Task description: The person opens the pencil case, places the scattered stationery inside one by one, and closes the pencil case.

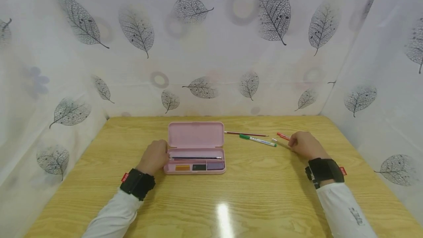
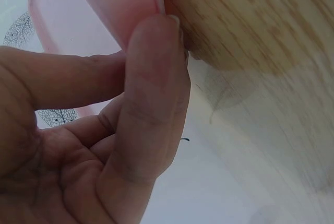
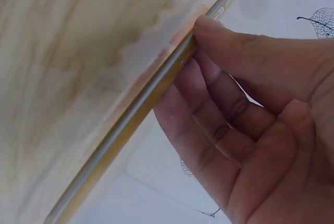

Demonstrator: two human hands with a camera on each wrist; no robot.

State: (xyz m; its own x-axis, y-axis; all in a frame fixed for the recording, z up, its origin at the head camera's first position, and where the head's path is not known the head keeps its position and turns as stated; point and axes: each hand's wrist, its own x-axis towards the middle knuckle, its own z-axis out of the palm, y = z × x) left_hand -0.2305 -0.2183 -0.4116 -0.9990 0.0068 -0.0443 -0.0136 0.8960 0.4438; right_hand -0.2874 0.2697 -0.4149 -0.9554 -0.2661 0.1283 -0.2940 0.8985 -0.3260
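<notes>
A pink pencil case [image 1: 196,135] lies on the table with its lid raised toward the back. My left hand [image 1: 153,156] pinches the case's left wall between thumb and fingers, and the left wrist view shows the pink wall [image 2: 122,4] between them. Inside the case lie dark pencils [image 1: 195,158], with a yellow-orange block [image 1: 183,167], a dark block [image 1: 199,167] and a purple block [image 1: 215,166] in front. To the right, my right hand [image 1: 305,145] pinches a gold pencil [image 3: 130,119] near its white-tipped end, between thumb and fingers.
Between the case and my right hand lie a dark red pencil [image 1: 246,133] and a green-capped marker [image 1: 257,140]. A red pen [image 1: 283,136] sits just behind the gold pencil, partly hidden by my right hand. Leaf-printed curtains [image 1: 211,47] enclose the wooden table [image 1: 264,194].
</notes>
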